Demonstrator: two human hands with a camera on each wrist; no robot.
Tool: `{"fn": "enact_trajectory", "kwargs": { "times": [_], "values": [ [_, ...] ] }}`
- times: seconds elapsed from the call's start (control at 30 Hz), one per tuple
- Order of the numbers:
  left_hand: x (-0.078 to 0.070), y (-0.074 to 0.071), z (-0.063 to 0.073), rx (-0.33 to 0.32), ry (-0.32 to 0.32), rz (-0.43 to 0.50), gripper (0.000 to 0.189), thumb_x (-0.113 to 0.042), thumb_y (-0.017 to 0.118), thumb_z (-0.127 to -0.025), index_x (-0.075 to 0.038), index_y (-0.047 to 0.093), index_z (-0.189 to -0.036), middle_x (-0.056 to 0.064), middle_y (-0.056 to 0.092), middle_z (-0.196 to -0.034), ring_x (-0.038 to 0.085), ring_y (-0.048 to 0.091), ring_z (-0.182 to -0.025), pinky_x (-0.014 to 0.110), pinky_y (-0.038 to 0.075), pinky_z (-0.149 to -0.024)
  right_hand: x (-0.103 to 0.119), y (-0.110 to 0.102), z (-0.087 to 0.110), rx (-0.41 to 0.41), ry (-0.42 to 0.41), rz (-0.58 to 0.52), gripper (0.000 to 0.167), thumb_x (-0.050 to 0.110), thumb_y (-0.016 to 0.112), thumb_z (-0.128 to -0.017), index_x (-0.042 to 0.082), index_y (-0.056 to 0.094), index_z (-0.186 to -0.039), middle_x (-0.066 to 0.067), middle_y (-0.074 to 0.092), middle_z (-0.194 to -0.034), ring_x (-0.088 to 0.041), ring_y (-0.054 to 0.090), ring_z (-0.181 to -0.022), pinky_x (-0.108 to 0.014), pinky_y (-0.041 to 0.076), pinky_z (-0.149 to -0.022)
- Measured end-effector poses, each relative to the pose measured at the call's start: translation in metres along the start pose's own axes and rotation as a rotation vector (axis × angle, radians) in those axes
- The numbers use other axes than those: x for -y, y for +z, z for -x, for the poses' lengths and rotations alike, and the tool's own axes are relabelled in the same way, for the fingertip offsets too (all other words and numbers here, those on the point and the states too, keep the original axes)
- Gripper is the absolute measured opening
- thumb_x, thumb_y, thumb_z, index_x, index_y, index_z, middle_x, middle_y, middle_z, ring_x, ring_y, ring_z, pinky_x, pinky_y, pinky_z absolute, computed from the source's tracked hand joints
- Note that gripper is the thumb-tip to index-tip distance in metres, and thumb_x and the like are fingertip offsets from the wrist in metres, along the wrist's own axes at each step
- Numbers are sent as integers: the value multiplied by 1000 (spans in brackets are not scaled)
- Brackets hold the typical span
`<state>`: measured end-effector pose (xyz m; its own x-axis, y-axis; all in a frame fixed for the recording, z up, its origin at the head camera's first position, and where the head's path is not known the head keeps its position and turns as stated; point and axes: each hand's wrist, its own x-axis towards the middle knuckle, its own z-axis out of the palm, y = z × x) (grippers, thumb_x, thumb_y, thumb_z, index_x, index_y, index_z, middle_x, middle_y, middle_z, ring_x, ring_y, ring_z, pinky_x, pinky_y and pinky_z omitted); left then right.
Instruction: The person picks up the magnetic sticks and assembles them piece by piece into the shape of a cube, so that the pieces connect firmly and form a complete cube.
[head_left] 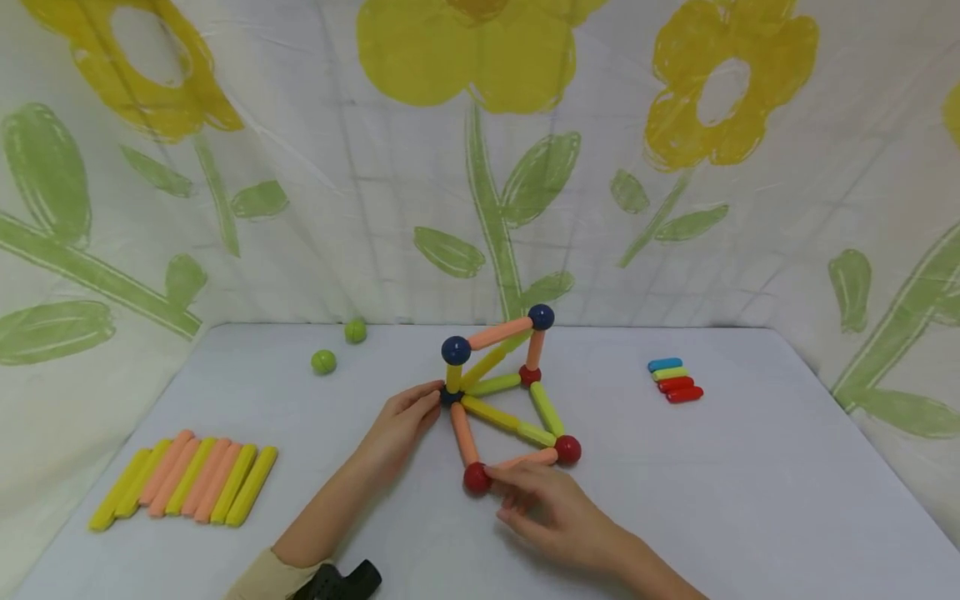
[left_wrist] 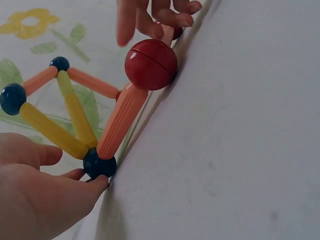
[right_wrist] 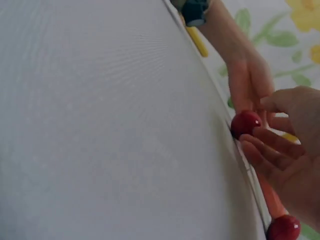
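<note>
A frame of magnetic sticks and balls stands mid-table, partly raised upright. Dark blue balls top its upright part, joined by an orange stick. My left hand is at its left side, fingertips on both sides of the low dark blue ball. An orange stick runs from that ball to the near red ball. Over this red ball is my right hand, forefinger at its top and the other fingers loosely bent. A second red ball marks the right corner.
At the left lies a row of long yellow and orange sticks. Two green balls are towards the back left. Short blue, green and red sticks lie at the right. A flower-printed cloth hangs behind the table.
</note>
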<state>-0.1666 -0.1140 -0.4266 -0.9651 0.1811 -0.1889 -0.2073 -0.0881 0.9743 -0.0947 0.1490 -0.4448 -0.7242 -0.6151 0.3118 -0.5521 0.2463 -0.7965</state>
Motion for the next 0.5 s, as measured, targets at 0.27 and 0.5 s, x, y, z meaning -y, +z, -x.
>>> {"fn": "enact_trajectory", "kwargs": {
  "times": [0.27, 0.5],
  "values": [
    [0, 14, -20, 34, 43, -24, 48, -6, 43, -112, 14, 38, -155, 30, 34, -165, 39, 31, -157, 47, 29, -127, 8, -35, -4, -293, 278, 392, 31, 4, 84, -89, 13, 77, -117, -2, 68, -114, -18, 64, -100, -32, 62, -85],
    [2, 21, -33, -10, 84, -106, 45, -4, 44, -111, 14, 44, -152, 31, 45, -158, 41, 39, -152, 49, 32, -126, -1, -52, -1, -164, 466, 382, 35, 11, 90, -85, 10, 72, -115, -5, 62, -105, -16, 58, -89, -24, 58, -74]
  ]
}}
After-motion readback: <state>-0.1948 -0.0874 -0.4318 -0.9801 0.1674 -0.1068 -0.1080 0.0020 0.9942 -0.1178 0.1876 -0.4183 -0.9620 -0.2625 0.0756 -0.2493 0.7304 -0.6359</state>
